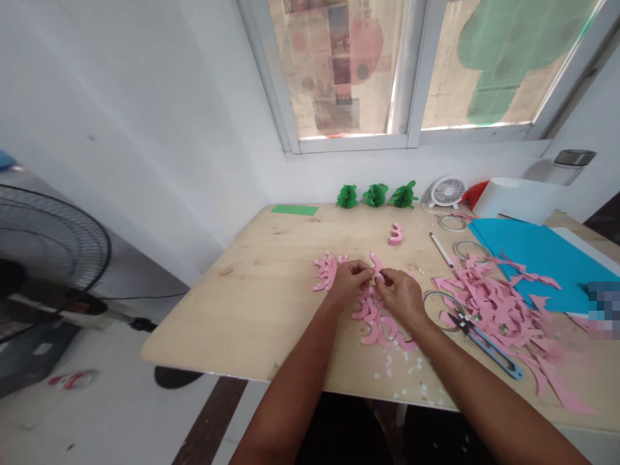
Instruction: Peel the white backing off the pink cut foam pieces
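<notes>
Both my hands meet over the middle of the wooden table (252,303). My left hand (347,279) and my right hand (400,294) each pinch the same small curved pink foam piece (375,263) between fingertips. Several more pink curved foam cut-outs (375,320) lie under and around my hands, with another small bunch (325,271) just left of them.
Pink foam scraps (489,303) and blue-handled scissors (489,345) lie to the right, by a blue sheet (533,252). A pen (441,249), a pink stack (396,234), three green paper balls (375,195), a small white fan (447,191) and a green sheet (294,210) sit farther back. A floor fan (48,239) stands left.
</notes>
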Demonstrator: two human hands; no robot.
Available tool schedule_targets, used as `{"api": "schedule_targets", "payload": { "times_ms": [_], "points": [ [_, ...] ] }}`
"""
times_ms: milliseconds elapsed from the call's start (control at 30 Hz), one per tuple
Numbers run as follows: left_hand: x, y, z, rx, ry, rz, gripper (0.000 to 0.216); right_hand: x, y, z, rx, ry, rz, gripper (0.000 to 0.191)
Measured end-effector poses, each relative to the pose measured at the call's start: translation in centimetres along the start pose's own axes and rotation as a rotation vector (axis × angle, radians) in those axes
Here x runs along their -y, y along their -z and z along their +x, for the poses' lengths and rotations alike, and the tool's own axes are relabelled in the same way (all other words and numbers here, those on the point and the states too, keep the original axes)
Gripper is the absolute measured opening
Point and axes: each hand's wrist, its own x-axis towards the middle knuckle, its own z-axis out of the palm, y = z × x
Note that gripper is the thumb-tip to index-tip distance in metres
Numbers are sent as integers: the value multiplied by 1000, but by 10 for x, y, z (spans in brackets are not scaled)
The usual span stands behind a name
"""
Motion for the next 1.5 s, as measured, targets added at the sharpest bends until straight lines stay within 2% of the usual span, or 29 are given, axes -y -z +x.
{"api": "schedule_targets", "payload": {
  "times_ms": [333,633,1067,1500],
  "points": [
    [4,-1,2,-51,-4,-14,19,0,-2,0,-68,19,-21,23],
    [0,-6,1,-97,-5,3,15,-1,-3,0,-61,12,-55,22],
    [-4,-9,-1,-81,21,-79,15,-1,-3,-1,-78,14,-86,23],
    [-3,-9,0,-123,11,-82,13,-2,-3,1,-32,-53,85,22]
  ]
}}
